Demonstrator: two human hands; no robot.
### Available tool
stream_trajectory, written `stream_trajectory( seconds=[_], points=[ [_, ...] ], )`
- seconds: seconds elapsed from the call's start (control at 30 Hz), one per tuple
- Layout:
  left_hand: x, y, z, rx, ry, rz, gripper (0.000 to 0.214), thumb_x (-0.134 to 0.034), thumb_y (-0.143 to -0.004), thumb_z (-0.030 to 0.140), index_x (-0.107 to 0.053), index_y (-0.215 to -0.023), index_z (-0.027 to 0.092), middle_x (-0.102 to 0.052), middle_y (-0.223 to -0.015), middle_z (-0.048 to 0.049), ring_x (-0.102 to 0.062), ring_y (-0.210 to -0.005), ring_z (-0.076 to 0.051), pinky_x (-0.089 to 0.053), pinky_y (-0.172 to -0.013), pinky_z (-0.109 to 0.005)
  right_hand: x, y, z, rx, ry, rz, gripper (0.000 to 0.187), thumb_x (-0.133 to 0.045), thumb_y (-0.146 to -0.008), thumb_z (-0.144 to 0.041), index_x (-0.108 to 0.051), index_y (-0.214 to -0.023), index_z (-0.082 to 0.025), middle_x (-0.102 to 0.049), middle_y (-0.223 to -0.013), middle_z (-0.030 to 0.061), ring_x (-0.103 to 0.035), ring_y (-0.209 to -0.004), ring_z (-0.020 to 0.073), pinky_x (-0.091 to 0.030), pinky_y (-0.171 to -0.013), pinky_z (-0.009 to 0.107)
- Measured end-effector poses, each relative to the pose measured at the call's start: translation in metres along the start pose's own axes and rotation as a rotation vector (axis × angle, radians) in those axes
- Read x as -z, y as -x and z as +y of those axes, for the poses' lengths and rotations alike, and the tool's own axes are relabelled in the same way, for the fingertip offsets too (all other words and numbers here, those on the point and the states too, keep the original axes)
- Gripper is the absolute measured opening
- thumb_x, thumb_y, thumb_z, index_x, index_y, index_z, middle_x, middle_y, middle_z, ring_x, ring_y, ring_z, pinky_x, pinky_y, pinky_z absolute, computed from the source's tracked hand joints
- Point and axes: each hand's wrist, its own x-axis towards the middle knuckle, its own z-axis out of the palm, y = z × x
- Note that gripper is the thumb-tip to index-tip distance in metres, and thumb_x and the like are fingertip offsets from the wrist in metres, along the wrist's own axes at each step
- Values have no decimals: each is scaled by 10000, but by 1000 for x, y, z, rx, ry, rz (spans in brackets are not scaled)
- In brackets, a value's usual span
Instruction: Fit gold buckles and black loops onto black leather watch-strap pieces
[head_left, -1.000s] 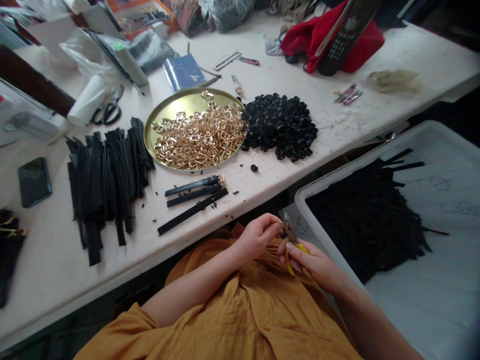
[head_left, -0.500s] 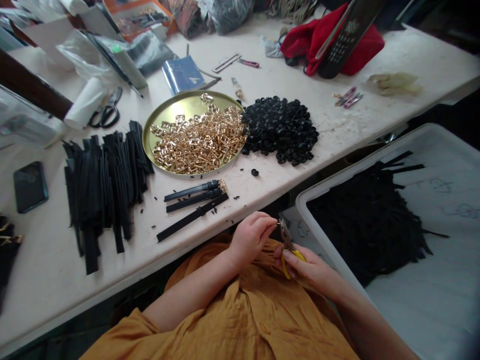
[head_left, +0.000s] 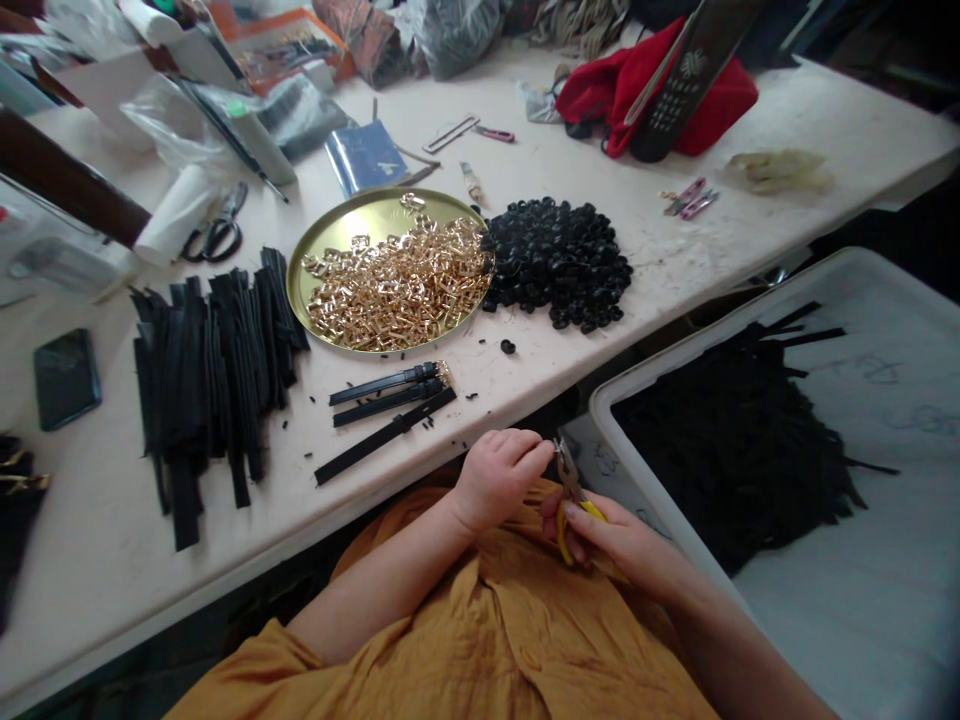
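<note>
Over my lap, below the table edge, my right hand [head_left: 622,540] grips small yellow-handled pliers [head_left: 570,495] with the jaws pointing up. My left hand [head_left: 499,475] is closed in a pinch right at the plier jaws, holding something too small to make out. On the white table [head_left: 675,250] in front lie three finished black straps [head_left: 390,400], a gold round tray [head_left: 330,235] heaped with gold buckles [head_left: 401,285], a pile of black loops [head_left: 559,260] and a stack of bare black straps [head_left: 210,360].
A white bin [head_left: 862,560] holding black straps stands at my right knee. A phone [head_left: 66,375], scissors [head_left: 217,230], a paper roll, a blue booklet [head_left: 366,155], red cloth [head_left: 637,80] and plastic bags crowd the table's far side.
Both hands stay together over my lap; the left hand's fingers have curled tighter against the plier jaws. The view shifted slightly.
</note>
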Motion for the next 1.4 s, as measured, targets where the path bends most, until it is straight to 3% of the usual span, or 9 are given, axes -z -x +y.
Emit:
stream_trajectory(
  seconds=[0.17,0.27,0.47,0.57,0.73,1.03,1.2,1.4],
  points=[
    [-3,-3,6,16,-21,-34,254,-378,-870,230,-615,-951,188,-621,-913,-74,-547,-858,-178,-398,-755,-296,-1,-7,12,134,300,197,383,-444,-800,-539,-516,-696,-177,-516,-628,11,-438,-554,130,-353,-514,259],
    [-5,-4,11,145,121,-14,230,-387,-864,230,-611,-873,176,-602,-872,-69,-534,-823,-168,-409,-747,-286,-1,-10,14,189,442,286,346,-435,-823,-476,-490,-640,-188,-508,-621,8,-439,-603,145,-355,-560,271],
    [-6,-4,15,646,897,36,164,-511,-798,296,-562,-765,144,-564,-688,-3,-529,-656,-112,-421,-626,-233,-5,-12,9,67,174,95,384,-443,-790,-536,-515,-739,-162,-469,-596,-13,-377,-470,89,-288,-426,227],
    [-2,-6,14,778,1182,23,198,-574,-749,328,-548,-766,132,-552,-647,16,-526,-613,-93,-400,-593,-213,-7,-12,7,32,-10,42,386,-472,-775,-541,-512,-785,-157,-483,-603,-22,-300,-418,54,-226,-402,211],
    [7,-9,16,781,1364,40,227,-623,-714,322,-564,-831,137,-558,-648,23,-529,-617,-79,-375,-580,-194,-2,-12,3,63,-50,130,390,-513,-759,-544,-516,-814,-158,-513,-645,-12,-340,-447,57,-270,-442,220],
    [19,-14,17,772,1324,71,243,-626,-708,349,-576,-809,133,-562,-625,10,-521,-603,-87,-362,-565,-197,12,-15,-3,67,7,203,411,-535,-741,-564,-558,-839,-166,-513,-589,-25,-396,-483,86,-347,-532,255],
    [22,-18,14,790,1416,82,260,-608,-722,383,-529,-737,136,-545,-634,9,-509,-587,-85,-350,-544,-198,35,-25,-4,114,-71,336,417,-543,-757,-518,-549,-997,-176,-569,-712,7,-420,-514,94,-344,-499,249],
    [24,-26,11,760,1572,79,216,-574,-744,322,-461,-679,150,-462,-561,40,-434,-504,-62,-319,-515,-196,64,-31,-26,138,-111,449,535,-651,-669,-432,-494,-1103,-162,-577,-743,6,-413,-511,87,-355,-480,234]
  ],
)
